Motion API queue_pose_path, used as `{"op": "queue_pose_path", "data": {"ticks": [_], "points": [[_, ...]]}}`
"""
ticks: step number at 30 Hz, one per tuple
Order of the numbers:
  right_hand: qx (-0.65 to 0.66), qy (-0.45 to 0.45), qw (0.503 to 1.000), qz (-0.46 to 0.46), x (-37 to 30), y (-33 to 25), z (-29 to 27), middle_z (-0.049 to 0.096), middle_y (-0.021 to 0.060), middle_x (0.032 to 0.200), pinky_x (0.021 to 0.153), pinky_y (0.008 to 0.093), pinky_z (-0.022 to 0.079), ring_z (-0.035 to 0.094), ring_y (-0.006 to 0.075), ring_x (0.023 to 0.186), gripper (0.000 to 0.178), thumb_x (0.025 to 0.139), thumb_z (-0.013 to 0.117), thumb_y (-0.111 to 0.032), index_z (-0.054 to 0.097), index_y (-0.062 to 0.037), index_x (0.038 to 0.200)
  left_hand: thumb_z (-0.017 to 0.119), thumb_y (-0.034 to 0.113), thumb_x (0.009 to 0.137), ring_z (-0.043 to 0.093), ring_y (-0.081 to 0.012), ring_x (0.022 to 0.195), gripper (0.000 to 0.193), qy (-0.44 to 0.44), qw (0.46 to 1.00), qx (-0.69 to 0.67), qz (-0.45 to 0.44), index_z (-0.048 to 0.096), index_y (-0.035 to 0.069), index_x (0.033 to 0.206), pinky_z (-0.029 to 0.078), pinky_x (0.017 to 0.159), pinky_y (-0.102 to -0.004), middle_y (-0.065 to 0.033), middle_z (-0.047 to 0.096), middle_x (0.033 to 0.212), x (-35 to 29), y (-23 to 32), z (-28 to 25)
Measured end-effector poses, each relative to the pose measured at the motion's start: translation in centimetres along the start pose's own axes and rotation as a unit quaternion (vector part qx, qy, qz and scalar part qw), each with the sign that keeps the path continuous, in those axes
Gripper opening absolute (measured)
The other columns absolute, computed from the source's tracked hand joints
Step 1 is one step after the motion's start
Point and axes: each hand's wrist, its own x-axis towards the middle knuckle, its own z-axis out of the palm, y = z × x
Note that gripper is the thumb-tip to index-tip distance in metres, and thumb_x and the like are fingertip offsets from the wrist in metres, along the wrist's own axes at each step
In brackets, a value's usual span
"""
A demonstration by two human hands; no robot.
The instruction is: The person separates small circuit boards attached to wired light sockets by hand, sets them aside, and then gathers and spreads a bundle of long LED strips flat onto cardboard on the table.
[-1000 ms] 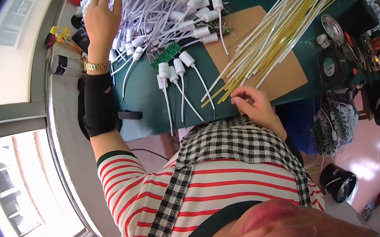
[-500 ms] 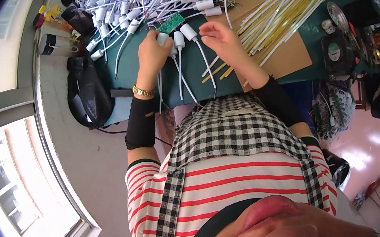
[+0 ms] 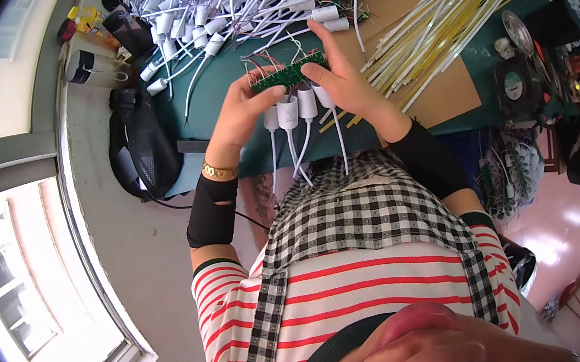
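A narrow green circuit board (image 3: pixel 287 75) is held level between my two hands. My left hand (image 3: pixel 245 108) grips its left end, thumb along the near edge. At the other end my right hand (image 3: pixel 342 75) pinches it, the thumb on top and the index finger stretched out past it. Thin red and white wires stand up from the far edge of the board. Several white cylindrical connectors (image 3: pixel 288 114) with white cables hang from its near side, the cables reaching down to my checked apron. My right fingers partly cover one connector.
A big heap of white connectors and cables (image 3: pixel 237 5) lies at the back. White and yellow strips (image 3: pixel 443 33) rest on a brown cardboard sheet (image 3: pixel 458 96) at the right. A black bag (image 3: pixel 142 145) sits left; a tape measure (image 3: pixel 514 85) is far right.
My right hand has moved onto the board, and both hands now hold it. The board has come nearer and been turned, its wires now showing along the far edge; the connectors hang below.
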Motion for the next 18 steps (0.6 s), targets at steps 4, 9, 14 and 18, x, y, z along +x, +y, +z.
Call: {"op": "queue_pose_path", "data": {"ticks": [4,9,14,18], "points": [[0.173,0.042,0.977,0.121,-0.4,0.1,0.0,0.060,0.0031,0.090,0.071,0.0214,0.044,0.054,0.0070,0.081,0.039,0.089,0.061,-0.029,0.051,0.0005,0.113,0.062,0.008,0.086,0.056,-0.0083,0.083,0.023,0.018,0.987,0.104,0.124,0.055,-0.001,0.105,0.046,0.074,-0.0228,-0.0032,0.060,0.093,0.5,-0.1,1.4],[0.122,-0.093,0.973,0.170,-0.6,-3.4,-1.8,0.063,0.0014,0.088,0.074,0.0211,0.045,0.057,0.0078,0.081,0.024,0.091,0.058,-0.022,0.062,-0.0004,0.099,0.058,0.007,0.088,0.053,-0.0072,0.082,0.021,-0.026,0.988,0.044,0.145,0.053,-0.001,0.106,0.044,0.071,-0.0215,-0.0010,0.055,0.093,-0.2,0.3,1.8],[-0.029,-0.057,0.992,0.106,-0.8,-4.4,-2.1,0.065,0.0028,0.094,0.078,0.0223,0.046,0.057,0.0080,0.088,0.024,0.086,0.063,-0.013,0.062,0.0013,0.105,0.058,0.006,0.088,0.049,-0.0054,0.079,0.019,-0.039,0.994,0.058,0.081,0.053,-0.001,0.104,0.042,0.071,-0.0203,-0.0004,0.055,0.092,-0.4,1.8,2.7],[0.088,-0.035,0.984,0.154,-1.2,-5.3,-2.2,0.065,0.0058,0.095,0.080,0.0237,0.047,0.059,0.0098,0.090,0.024,0.084,0.064,-0.010,0.062,0.0033,0.104,0.059,0.004,0.087,0.049,-0.0049,0.079,0.018,-0.083,0.983,0.125,0.104,0.054,-0.001,0.104,0.042,0.069,-0.0200,-0.0011,0.057,0.092,-0.7,1.5,2.8]]}}
